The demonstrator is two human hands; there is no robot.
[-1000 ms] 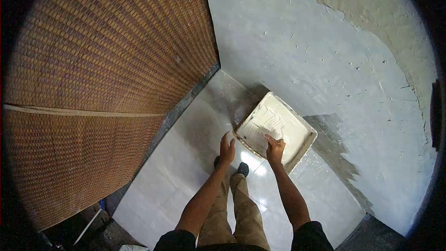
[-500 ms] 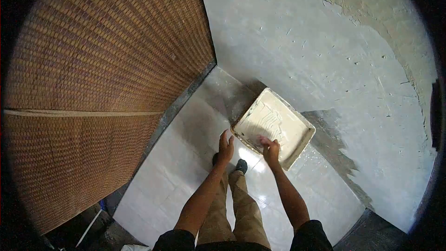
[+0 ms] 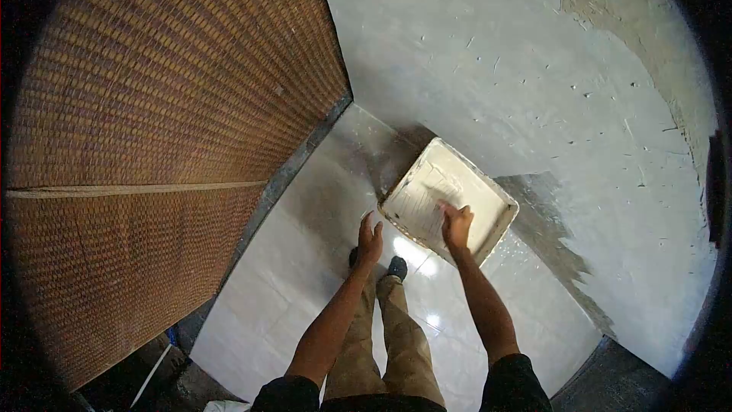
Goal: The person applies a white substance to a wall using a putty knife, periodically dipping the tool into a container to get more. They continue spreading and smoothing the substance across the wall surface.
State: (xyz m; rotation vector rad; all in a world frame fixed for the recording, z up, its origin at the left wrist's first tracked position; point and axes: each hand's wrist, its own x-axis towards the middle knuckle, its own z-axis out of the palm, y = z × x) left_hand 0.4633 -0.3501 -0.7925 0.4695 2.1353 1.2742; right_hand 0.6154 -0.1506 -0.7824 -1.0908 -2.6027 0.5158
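Note:
A square, shallow tray (image 3: pixel 494 246) with a smeared rim stands on the floor against the pale wall. Cream-coloured paste (image 3: pixel 465 180) coats its inside, with ridged streak marks on the left part. Over the tray's middle is my right hand (image 3: pixel 457 223), fingers curled and closed; a pinkish patch shows at its fingertips, but I cannot make out what it grips. My left hand (image 3: pixel 370 239) hangs just off the tray's near left corner, fingers stretched and thumb apart, with nothing in it.
Woven brown matting (image 3: pixel 175 107) covers the left side, with a pale cord (image 3: pixel 137 190) across it. The grey wall (image 3: pixel 457 53) carries specks and a rougher patch at upper right. Shiny tiles (image 3: pixel 305 275) lie underfoot, with my shoe (image 3: pixel 397 267) near the tray.
My right hand has moved up and slightly right over the paste, away from the tray's near edge. My left hand has barely moved. The view has shifted slightly.

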